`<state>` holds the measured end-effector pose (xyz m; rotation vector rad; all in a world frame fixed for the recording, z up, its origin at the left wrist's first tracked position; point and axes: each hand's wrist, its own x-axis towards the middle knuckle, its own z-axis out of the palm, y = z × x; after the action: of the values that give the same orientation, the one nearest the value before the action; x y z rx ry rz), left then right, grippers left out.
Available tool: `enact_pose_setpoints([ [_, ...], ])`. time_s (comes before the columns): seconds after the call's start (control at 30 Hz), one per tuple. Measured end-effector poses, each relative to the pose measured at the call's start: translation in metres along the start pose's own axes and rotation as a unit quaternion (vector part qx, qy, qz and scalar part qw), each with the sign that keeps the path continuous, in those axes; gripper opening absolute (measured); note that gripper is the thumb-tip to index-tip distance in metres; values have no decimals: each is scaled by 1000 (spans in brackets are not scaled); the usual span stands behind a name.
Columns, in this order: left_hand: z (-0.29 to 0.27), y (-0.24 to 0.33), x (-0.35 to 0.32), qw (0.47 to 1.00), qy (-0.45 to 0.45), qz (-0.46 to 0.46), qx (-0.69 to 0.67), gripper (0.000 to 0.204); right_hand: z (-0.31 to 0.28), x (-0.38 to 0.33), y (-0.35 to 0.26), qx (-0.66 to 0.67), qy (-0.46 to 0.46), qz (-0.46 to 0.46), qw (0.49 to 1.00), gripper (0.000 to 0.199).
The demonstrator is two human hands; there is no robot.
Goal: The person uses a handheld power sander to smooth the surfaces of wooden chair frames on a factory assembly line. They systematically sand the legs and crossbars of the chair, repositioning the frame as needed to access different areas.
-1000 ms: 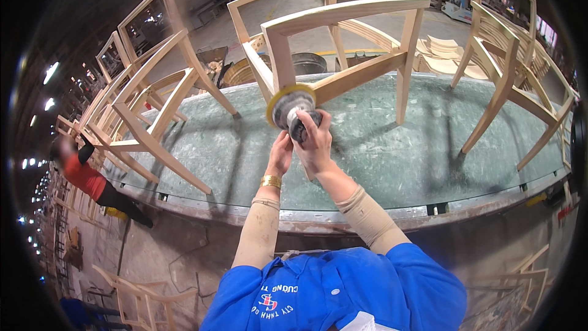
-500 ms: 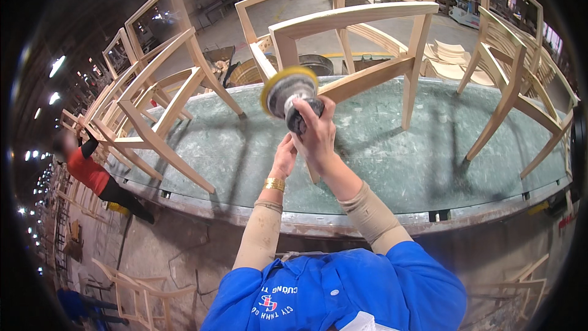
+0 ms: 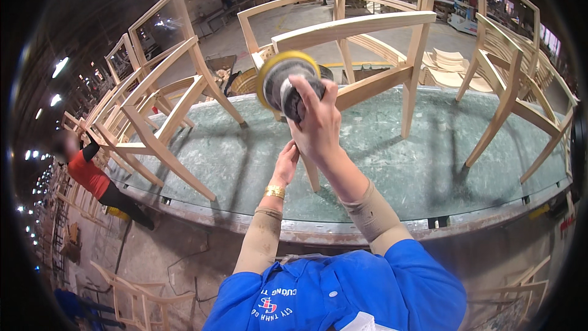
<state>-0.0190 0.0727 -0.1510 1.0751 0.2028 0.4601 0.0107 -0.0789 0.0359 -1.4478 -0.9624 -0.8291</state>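
Note:
My right hand (image 3: 320, 116) is closed around the dark body of a round power sander (image 3: 294, 95) with a yellow-edged pad. The sander is tilted at the near left corner of a pale, unfinished wooden armchair (image 3: 355, 29), covering the joint there; whether the pad touches wood is hidden. Lower down, my left hand (image 3: 285, 163) is at the chair's near front leg (image 3: 311, 175), its fingers closed on the leg and partly hidden behind my right wrist. The chair stands upright on a green-topped workbench (image 3: 367, 165).
More bare wooden chairs stand on the bench to the left (image 3: 165, 141) and right (image 3: 499, 98). A person in a red shirt (image 3: 89, 175) works at the far left. Curved wooden pieces (image 3: 450, 67) are stacked beyond the bench. Another chair (image 3: 144, 297) stands on the floor behind.
The sander has shifted slightly away from me along the chair's left corner, with my right hand on it. My left hand stays by the leg. The whole view has tilted a little.

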Motion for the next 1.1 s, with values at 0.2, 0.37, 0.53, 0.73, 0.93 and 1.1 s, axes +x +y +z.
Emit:
enact_pose_setpoints([
  [0.2,-5,3,1,1000,-9,-5,9,39,0,3,3,-8,3,-6,1000,78],
  [0.37,-6,3,1,1000,-17,-2,18,38,-1,22,-8,-8,-14,-21,1000,78],
  [0.53,-2,2,0,1000,-3,2,5,37,-1,12,0,-21,10,-30,999,82],
  [0.73,0,4,-1,1000,-9,-2,4,37,-4,17,2,-15,9,-42,999,78],
  [0.93,-3,4,-2,1000,-10,-5,20,38,-6,29,-12,-7,-19,-45,999,78],
  [1.1,-1,3,-1,1000,-6,1,11,37,-2,10,6,-11,7,-39,999,79],
])
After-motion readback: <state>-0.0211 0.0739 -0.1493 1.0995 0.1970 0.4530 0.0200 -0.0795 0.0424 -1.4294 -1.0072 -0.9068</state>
